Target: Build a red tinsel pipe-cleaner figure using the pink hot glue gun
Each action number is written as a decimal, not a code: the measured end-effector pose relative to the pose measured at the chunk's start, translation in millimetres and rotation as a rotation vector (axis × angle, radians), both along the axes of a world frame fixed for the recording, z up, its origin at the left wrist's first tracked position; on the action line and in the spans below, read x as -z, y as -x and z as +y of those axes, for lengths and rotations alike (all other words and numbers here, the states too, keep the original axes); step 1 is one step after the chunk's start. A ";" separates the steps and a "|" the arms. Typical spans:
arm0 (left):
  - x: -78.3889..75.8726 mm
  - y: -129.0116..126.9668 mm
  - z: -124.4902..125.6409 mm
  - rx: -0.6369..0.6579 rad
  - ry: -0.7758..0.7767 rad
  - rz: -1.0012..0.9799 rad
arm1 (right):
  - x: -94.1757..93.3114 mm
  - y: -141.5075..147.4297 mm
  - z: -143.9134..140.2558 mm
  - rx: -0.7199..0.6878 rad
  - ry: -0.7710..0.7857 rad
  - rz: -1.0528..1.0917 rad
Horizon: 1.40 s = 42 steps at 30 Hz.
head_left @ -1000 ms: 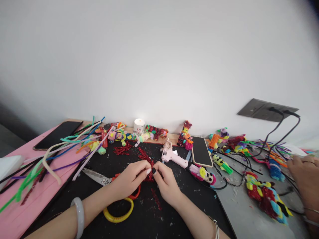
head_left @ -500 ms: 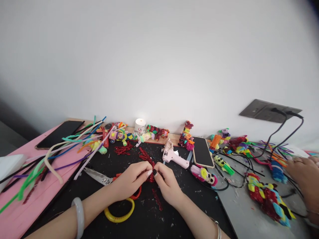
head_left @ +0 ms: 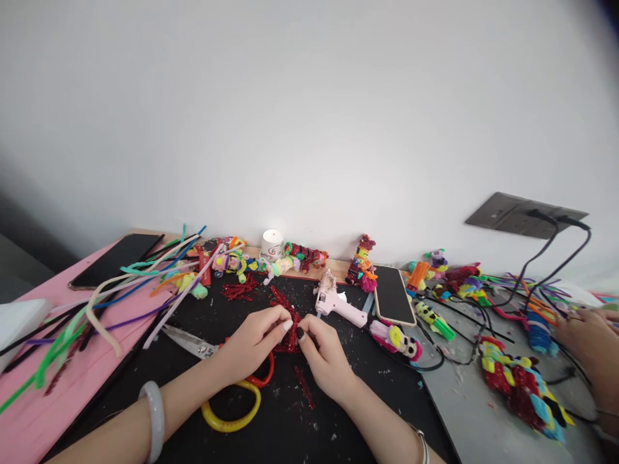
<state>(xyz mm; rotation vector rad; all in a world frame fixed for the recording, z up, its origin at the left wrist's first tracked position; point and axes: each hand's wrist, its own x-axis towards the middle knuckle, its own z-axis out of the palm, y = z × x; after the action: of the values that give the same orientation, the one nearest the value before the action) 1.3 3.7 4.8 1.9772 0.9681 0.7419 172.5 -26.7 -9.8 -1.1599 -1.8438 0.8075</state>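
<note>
Both hands stay together over the black mat (head_left: 271,438), barely moved in the last second. The left hand (head_left: 251,348) and right hand (head_left: 325,357) pinch a red glitter pipe-cleaner bundle (head_left: 289,338) between their fingertips, so the twisting continues.

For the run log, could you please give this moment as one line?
left hand: pinches red tinsel piece | right hand: pinches same piece | scissors: under left hand | glue gun: beyond

Head view, forward-down over near worktable (head_left: 338,412)
</note>
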 end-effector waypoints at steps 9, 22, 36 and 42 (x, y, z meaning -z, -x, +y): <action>-0.3 0.2 -0.8 0.025 0.027 -0.018 | -1.0 0.4 -0.4 -0.029 -0.027 -0.050; 3.2 0.2 -1.1 0.003 0.008 -0.024 | -1.3 0.8 -0.7 -0.014 -0.050 -0.050; 4.4 -0.7 -1.6 -0.013 0.005 -0.022 | -1.2 0.9 -1.9 -0.018 -0.038 -0.028; 4.7 -1.2 -0.8 -0.002 0.007 -0.028 | -1.3 0.2 -2.0 -0.041 -0.045 -0.022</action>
<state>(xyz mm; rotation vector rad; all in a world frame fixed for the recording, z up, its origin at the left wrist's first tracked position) 2.4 2.8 0.0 1.9555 0.9549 0.7638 172.3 -28.7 -8.6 -1.1105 -1.8999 0.7744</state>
